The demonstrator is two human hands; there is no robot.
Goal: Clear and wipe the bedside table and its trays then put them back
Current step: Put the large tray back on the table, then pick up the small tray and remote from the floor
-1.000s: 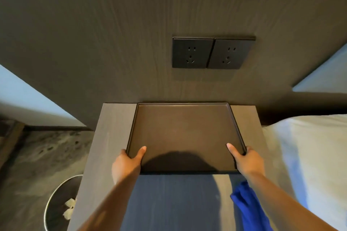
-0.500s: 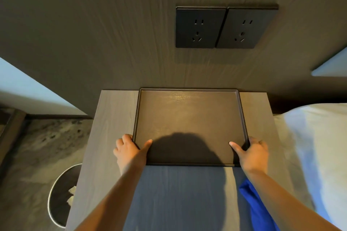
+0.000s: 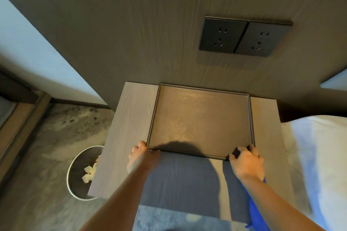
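Observation:
A dark brown rectangular tray (image 3: 201, 120) lies flat on the light wood bedside table (image 3: 131, 124), its far edge against the wall panel. My left hand (image 3: 141, 156) rests at the tray's near left corner, fingers curled against the rim. At the near right corner, my right hand (image 3: 246, 162) has its fingers over the rim. The tray holds nothing. A blue cloth (image 3: 257, 210) lies on the table's near right part, partly under my right forearm.
Two black wall sockets (image 3: 244, 37) sit above the table. A round waste bin (image 3: 82, 172) with crumpled paper stands on the floor at the left. A white bed (image 3: 319, 155) borders the table's right side.
My view has shifted left and tilted. Both hands slid from the tray's sides to its near corners, and the tray now sits against the wall.

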